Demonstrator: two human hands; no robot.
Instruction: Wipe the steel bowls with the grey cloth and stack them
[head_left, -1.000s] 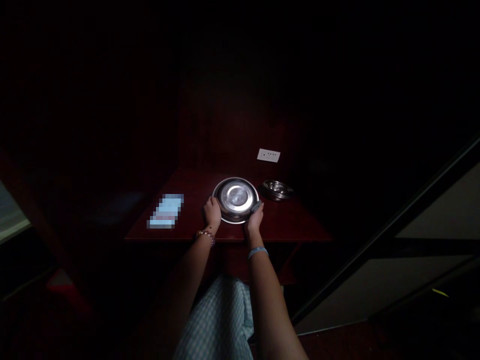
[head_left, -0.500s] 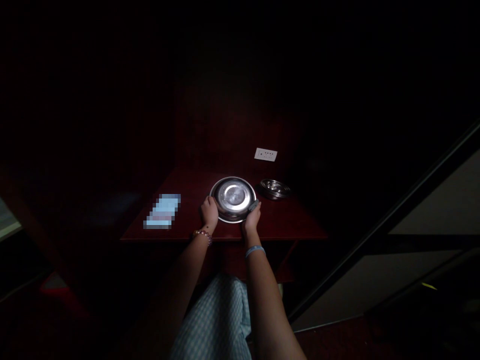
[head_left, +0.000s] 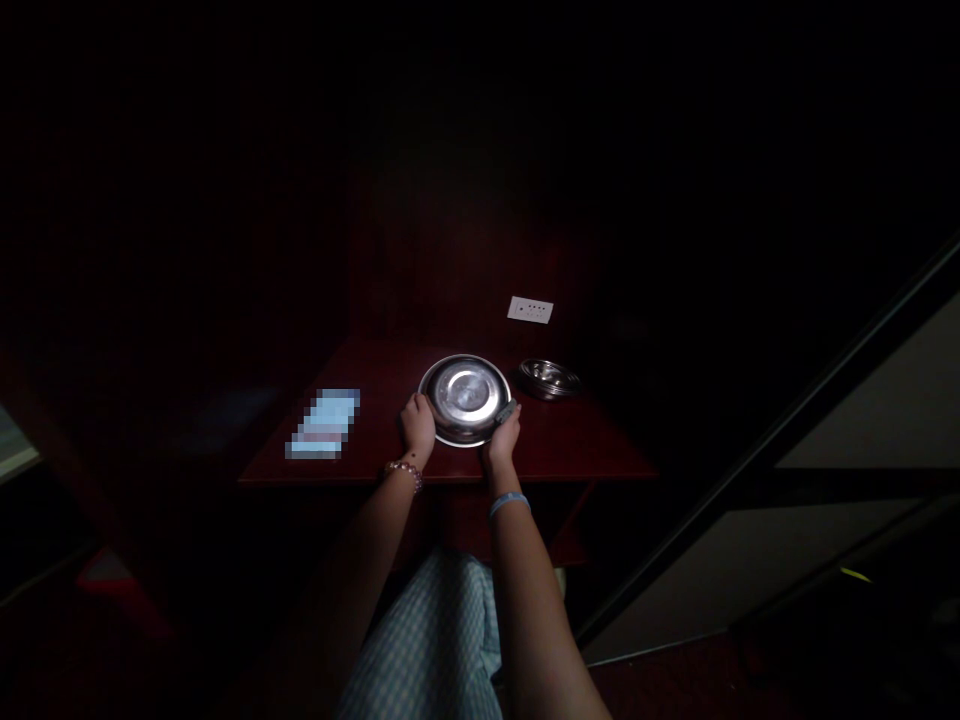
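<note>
A round steel plate lies on a dark red wooden table in a very dim room. My left hand grips the plate's left rim, fingers curled over the edge. My right hand is closed at the plate's right rim and pinches a small grey thing against it; what that thing is I cannot make out. A beaded bracelet circles my left wrist, a pale blue band my right.
A smaller steel bowl sits just right of the plate. A white socket plate is on the wall behind. A pale blurred packet lies at the table's left. A dark sloping rail runs at the right.
Both hands stay on the plate's rim. The view has shifted slightly, so everything sits a little further left and up than a second ago.
</note>
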